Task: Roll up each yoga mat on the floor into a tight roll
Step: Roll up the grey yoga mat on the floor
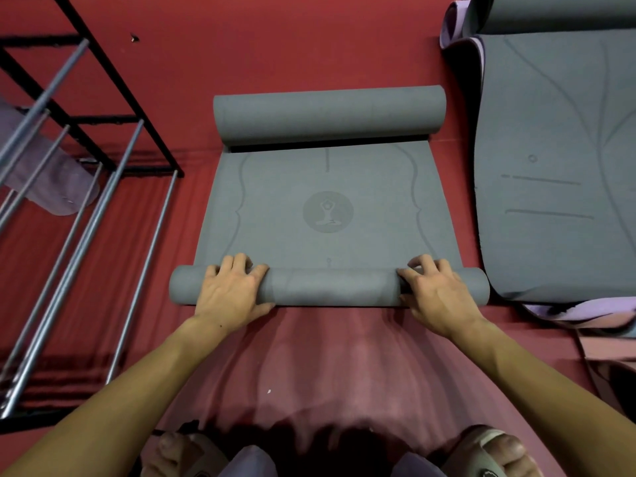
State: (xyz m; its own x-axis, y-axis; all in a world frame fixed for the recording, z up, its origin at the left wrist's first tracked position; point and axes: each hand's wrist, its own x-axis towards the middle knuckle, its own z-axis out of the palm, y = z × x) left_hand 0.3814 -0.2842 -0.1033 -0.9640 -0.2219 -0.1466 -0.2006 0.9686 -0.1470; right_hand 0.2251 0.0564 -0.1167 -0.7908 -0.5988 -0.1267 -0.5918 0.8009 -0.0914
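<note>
The grey yoga mat (327,208) lies on the red floor (309,46) straight ahead of the person, and the rolling looks only begun: a slim roll (330,287) has formed at the near end, a broad flat stretch with a round emblem (328,212) lies beyond it, and the far end curls up into a thicker roll (328,115) that will need flattening or taking in. To the right, another grey mat (557,166) with a lilac underside lies mostly flat with more mats beside it, so by the look of things most of the job is left. Both arms reach forward and down. The left hand (230,290) lies over the near roll towards its left end, fingers curled over the top onto the flat part; the right hand (437,294) grips it likewise towards the right end. A metal rack (86,160) stands at the left.
</note>
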